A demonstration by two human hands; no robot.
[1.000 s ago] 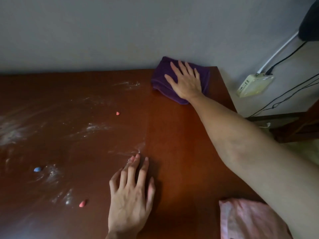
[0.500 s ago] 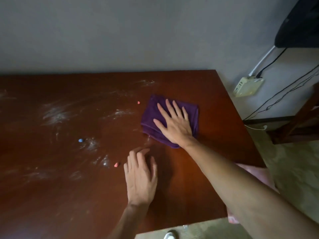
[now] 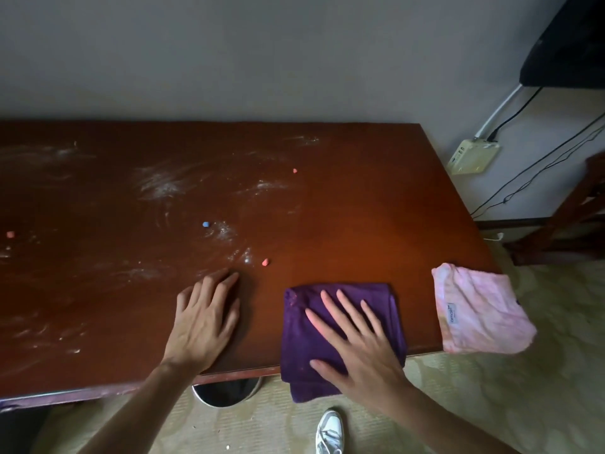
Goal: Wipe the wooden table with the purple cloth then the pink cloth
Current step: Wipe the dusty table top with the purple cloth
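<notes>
The wooden table [image 3: 360, 198] is dark red-brown, smeared with white powder on its left and middle. A folded purple cloth [image 3: 307, 326] lies at the near edge, its front part hanging over it. My right hand [image 3: 357, 342] presses flat on that cloth, fingers spread. My left hand [image 3: 203, 319] rests flat on the bare wood to the left of the cloth, holding nothing. A folded pink cloth [image 3: 481, 309] with a small label sits on the table's near right corner, partly overhanging.
Small crumbs lie on the wood: a blue one [image 3: 205, 224] and pink ones [image 3: 265, 262], [image 3: 294, 171], [image 3: 10, 234]. A white box with cables [image 3: 474, 156] hangs on the wall at right. A shoe [image 3: 329, 432] and round dark object [image 3: 226, 391] are below the table edge.
My right hand has dragged the purple cloth from the far right corner toward me to the near edge. My left hand stayed flat on the wood. The view pulled back, revealing the pink cloth.
</notes>
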